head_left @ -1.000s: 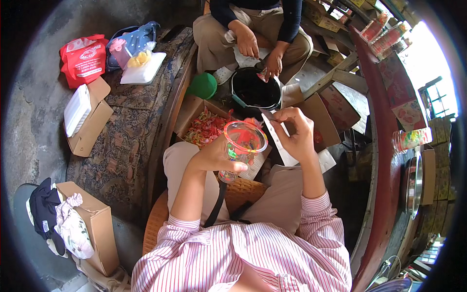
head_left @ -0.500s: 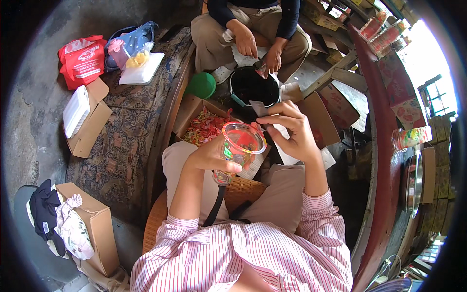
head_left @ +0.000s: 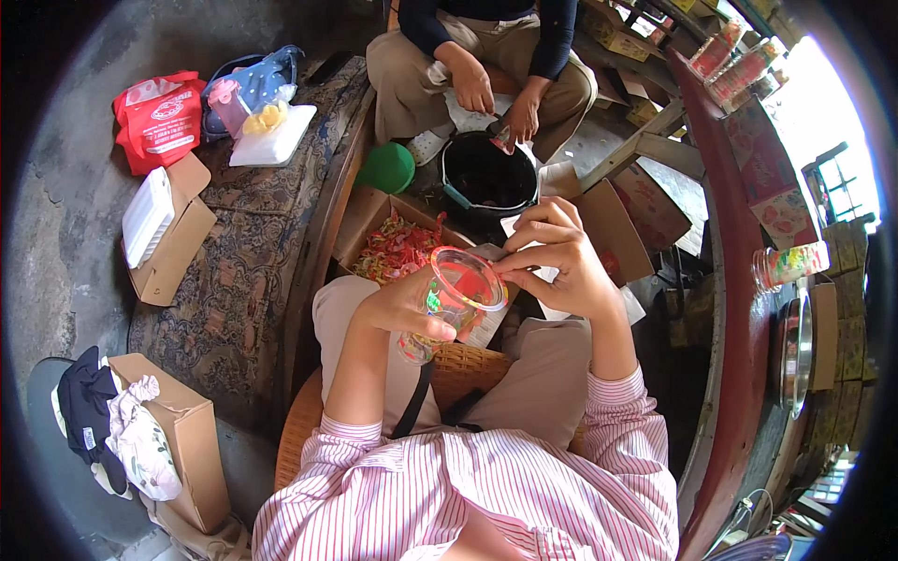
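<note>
Head view: I am holding a clear plastic jar [head_left: 456, 301] over my lap, and my right hand is working at its open mouth.

My left hand [head_left: 404, 307] is wrapping around the jar's side from the left, grasping it, with its long axis tilting so the mouth is pointing up and away from me toward the right. My right hand [head_left: 559, 266] is lying just right of the rim, fingertips [head_left: 505, 265] pinched together and touching the lip; I cannot tell whether they are gripping anything small. The right hand is the nearer one to the opening. Just beyond the jar, an open cardboard box [head_left: 369, 217] of red and green wrapped pieces [head_left: 400, 247] is sitting by my knees. Farther off, another person's hands are working over a black pot [head_left: 488, 176].
</note>
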